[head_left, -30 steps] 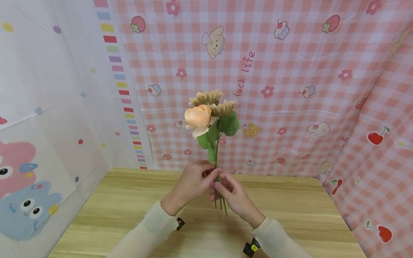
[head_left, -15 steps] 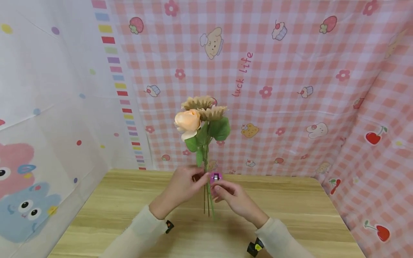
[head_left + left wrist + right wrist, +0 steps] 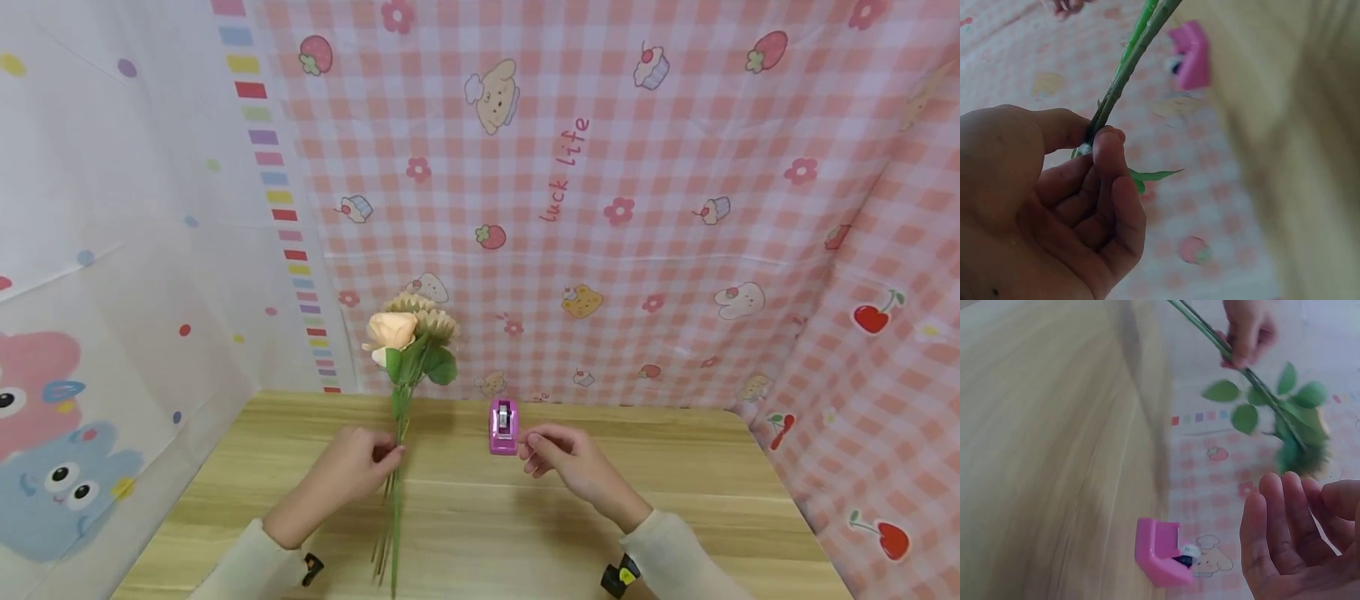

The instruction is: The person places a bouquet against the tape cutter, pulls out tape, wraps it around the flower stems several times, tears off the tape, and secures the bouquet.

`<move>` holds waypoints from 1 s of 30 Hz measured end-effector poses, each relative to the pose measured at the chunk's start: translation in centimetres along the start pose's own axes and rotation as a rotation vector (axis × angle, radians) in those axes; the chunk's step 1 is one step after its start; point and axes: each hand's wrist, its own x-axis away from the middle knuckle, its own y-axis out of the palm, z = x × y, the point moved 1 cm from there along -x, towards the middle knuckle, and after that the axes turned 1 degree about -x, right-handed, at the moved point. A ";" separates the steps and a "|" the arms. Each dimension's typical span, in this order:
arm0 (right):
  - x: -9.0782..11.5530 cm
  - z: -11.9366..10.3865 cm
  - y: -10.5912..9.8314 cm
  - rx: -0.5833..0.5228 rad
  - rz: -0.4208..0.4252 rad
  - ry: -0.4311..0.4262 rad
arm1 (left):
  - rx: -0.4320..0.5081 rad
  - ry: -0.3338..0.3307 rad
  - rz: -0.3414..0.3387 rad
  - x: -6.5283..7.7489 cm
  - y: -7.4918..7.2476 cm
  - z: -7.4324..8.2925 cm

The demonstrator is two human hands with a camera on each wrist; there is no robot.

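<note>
My left hand (image 3: 352, 467) pinches a small bunch of artificial flowers by the stems (image 3: 396, 517) between thumb and fingers. A peach rose (image 3: 392, 331) faces front, with beige ruffled blooms (image 3: 438, 325) behind it and green leaves (image 3: 440, 365) below. The stem ends hang toward the front of the table. A magenta tape dispenser (image 3: 503, 446) stands on the table, right of the bunch. Just right of the dispenser is my right hand (image 3: 566, 457), holding nothing, its fingers (image 3: 1297, 525) loosely bent and apart from the dispenser in the right wrist view.
The wooden table (image 3: 675, 500) ends at a pink checked cloth (image 3: 675, 275) behind it. A white dotted cloth (image 3: 180, 267) hangs at the left, and more checked cloth (image 3: 885, 400) at the right.
My left hand has carried the flowers left and lower. The tape dispenser, earlier at my right fingers beside the stems, now stands on the table, and my right hand has drawn off to the right.
</note>
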 end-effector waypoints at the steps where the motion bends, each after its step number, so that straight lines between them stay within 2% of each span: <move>1: 0.1 0.1 -0.2 0.001 0.000 0.004 | -0.004 -0.013 -0.010 0.4 0.1 -0.5; 7: 0.5 0.8 -0.7 0.002 0.013 0.041 | -0.008 -0.141 -0.096 2.4 1.1 -2.7; 11: 0.4 1.0 -0.8 -0.002 0.020 0.054 | 0.017 -0.225 -0.143 3.0 1.7 -3.9; 17: 0.4 0.9 -0.9 -0.005 0.016 0.055 | -0.006 -0.304 -0.186 3.6 2.3 -5.4; 25: 0.8 1.4 -1.2 -0.016 0.004 0.076 | -0.136 -0.300 -0.183 4.2 2.8 -6.2; 30: 1.0 1.3 -1.7 0.000 0.013 0.082 | -0.208 -0.257 -0.107 3.9 2.2 -5.5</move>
